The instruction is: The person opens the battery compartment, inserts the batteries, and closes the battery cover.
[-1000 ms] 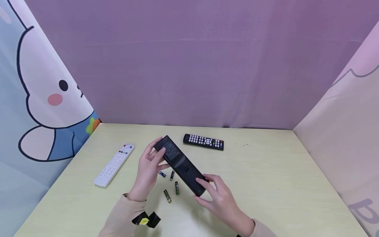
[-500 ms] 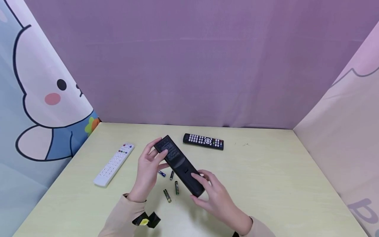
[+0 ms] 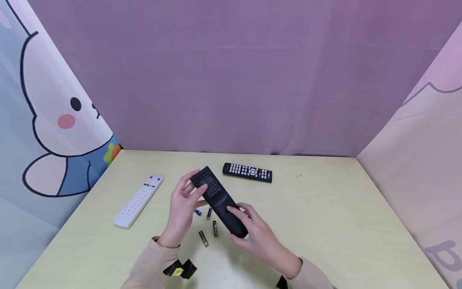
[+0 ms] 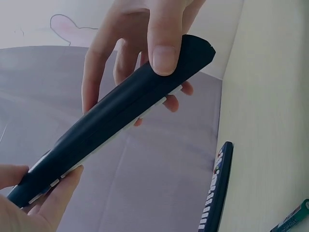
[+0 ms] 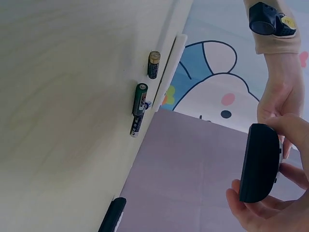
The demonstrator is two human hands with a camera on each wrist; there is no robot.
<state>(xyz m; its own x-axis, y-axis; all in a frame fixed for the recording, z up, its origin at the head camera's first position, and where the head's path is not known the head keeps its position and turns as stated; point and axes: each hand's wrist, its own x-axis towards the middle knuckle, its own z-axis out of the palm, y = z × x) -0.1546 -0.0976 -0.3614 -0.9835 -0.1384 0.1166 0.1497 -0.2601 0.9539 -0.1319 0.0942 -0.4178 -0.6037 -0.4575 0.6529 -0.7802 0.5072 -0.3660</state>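
Note:
A black remote control (image 3: pixel 220 200) is held in the air, its back with printed text turned up in the head view. My left hand (image 3: pixel 181 204) grips its upper-left end, thumb on the back and fingers beneath. At the lower end my right hand (image 3: pixel 258 235) holds it by the edges, a fingertip on the back near a small notch. In the left wrist view, the remote's buttons (image 4: pixel 54 183) face away from the back, with the left fingers under them. The right wrist view shows the remote's rounded end (image 5: pixel 260 164). Whether the back cover has shifted cannot be told.
Several small batteries, among them a gold-tipped battery (image 3: pixel 203 238) and a green battery (image 3: pixel 215 228), lie on the table (image 3: pixel 325 224) below the remote. A white remote (image 3: pixel 138 201) lies to the left. Another black remote (image 3: pixel 247 172) lies buttons up farther back, before a purple cloth (image 3: pixel 231 80).
My right hand has slid up and left along the remote, its fingertip now closer to the notch. The remote has turned slightly steeper. My left hand keeps its grip.

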